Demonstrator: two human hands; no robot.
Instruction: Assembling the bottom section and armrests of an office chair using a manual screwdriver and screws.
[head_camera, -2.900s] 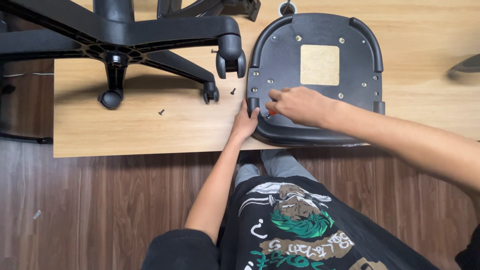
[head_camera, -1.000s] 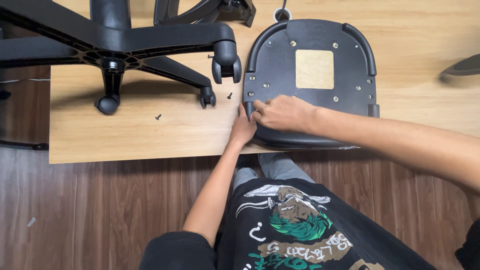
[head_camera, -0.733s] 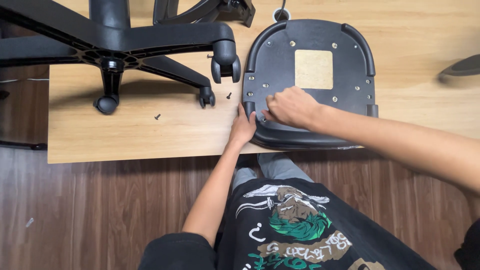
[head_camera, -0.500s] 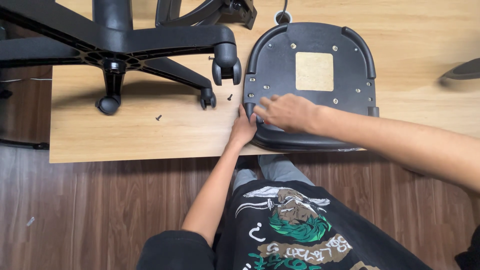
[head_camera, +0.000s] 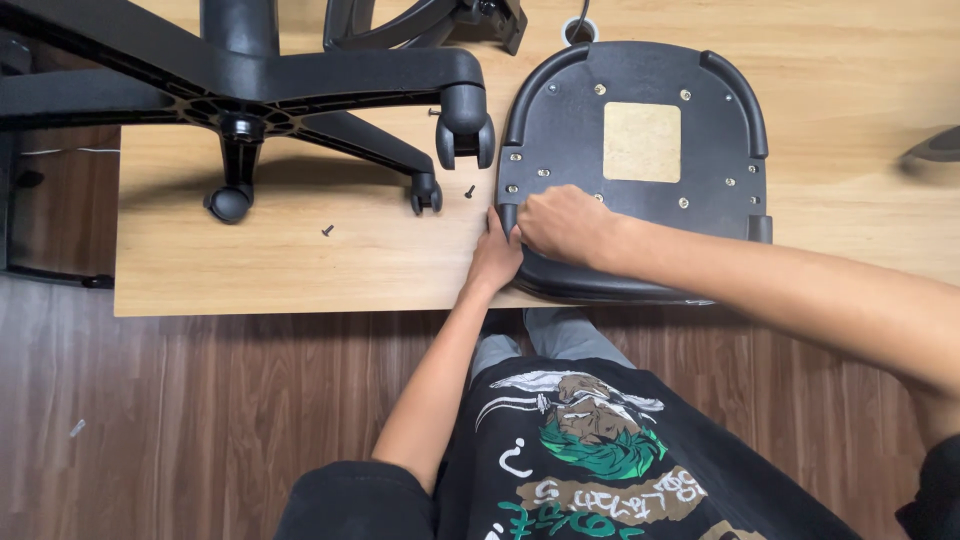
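A black chair seat (head_camera: 735, 90) lies upside down on a light wooden board (head_camera: 300, 270), showing a tan square patch (head_camera: 642, 142) and several screws in its underside. My left hand (head_camera: 497, 255) grips the seat's near left corner, fingers against its edge. My right hand (head_camera: 565, 225) is curled into a fist on the underside just above that corner, touching the left hand. Anything inside the fist is hidden.
A black star-shaped chair base (head_camera: 240, 90) with castors lies at the board's left. Loose black screws (head_camera: 327, 230) lie between it and the seat, one (head_camera: 469, 190) close to a castor. Dark wood floor (head_camera: 200, 420) lies below the board's near edge. A dark part (head_camera: 935, 145) pokes in at right.
My right fist has shifted slightly back and forth over the seat's near left corner. The left hand has kept its hold. The seat and base have not moved.
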